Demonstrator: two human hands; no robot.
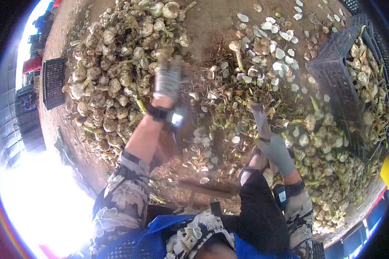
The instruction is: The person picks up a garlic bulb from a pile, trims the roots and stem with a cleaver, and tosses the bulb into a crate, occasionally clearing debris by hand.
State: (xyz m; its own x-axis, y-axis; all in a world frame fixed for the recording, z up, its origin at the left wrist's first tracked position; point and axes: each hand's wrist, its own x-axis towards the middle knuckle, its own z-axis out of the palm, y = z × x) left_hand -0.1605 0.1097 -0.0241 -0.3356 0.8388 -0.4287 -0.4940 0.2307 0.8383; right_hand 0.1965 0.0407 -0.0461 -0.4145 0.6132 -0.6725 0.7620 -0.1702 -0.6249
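My left hand [168, 77], in a striped glove and smeared by motion, reaches to the right edge of a big heap of garlic bulbs [112, 77]. Its fingers are too blurred to make out. In a grey glove, my right hand [276, 152] is closed around the handle of a flat-bladed tool [260, 119], whose blade points up and away from me. The tool is over cut stems and roots [233, 103] scattered on the ground. Below and right of my right hand lies another heap of garlic bulbs [341, 172].
A dark crate [53, 84] stands at the far left. At the right, a dark crate [333, 64] has garlic bulbs beside it. Pale peel pieces [280, 53] lie at the upper right. A yellow object [388, 172] is at the right edge.
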